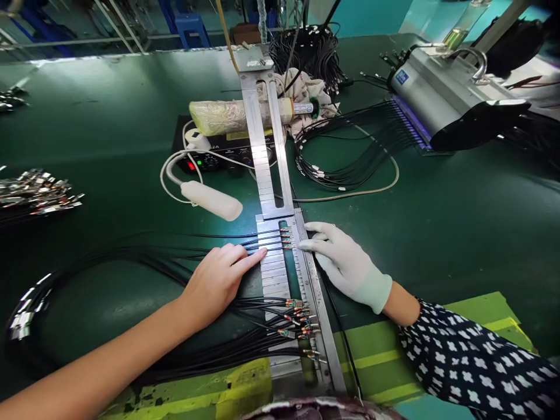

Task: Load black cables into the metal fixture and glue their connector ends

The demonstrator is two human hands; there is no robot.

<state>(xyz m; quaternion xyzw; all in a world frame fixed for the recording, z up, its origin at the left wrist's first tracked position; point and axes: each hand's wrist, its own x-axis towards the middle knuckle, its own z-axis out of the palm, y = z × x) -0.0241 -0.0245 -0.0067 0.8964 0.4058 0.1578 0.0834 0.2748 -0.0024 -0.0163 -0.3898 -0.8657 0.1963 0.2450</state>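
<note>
several thin black cables are lying across the slotted metal fixture, their connector ends pointing right. the bare left hand is extending its index finger over them; whether it is pinching one, i cannot tell. the gloved right hand is resting parted fingers against the rail. the cables are probably handling light and springy, the tips fragile, the black jackets offering the safer hold.
</note>
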